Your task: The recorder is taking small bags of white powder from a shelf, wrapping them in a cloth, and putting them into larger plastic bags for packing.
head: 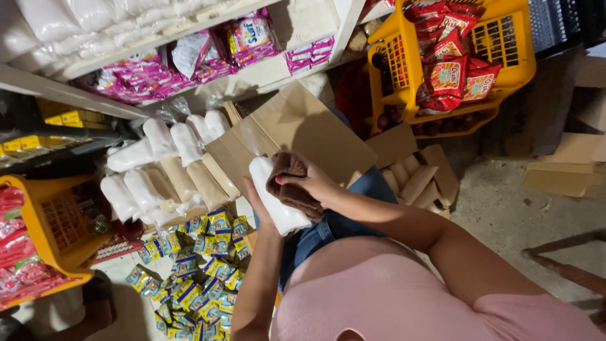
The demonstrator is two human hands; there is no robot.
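My left hand (257,201) holds a long white plastic packet (278,205) from underneath, over my lap. On top of that packet my right hand (310,181) presses a brown cloth (287,183). An open cardboard box (303,129) stands just behind both hands, its flaps raised. To its left lie several more white packets (161,142) and tan packets (189,183) in rows.
Small blue and yellow sachets (196,271) are piled at my left knee. Yellow plastic baskets (505,57) of red snack packs stand at the right and lower left. A white shelf (189,31) carries pink sachets and white bags. Flattened cardboard (562,170) lies on the concrete floor.
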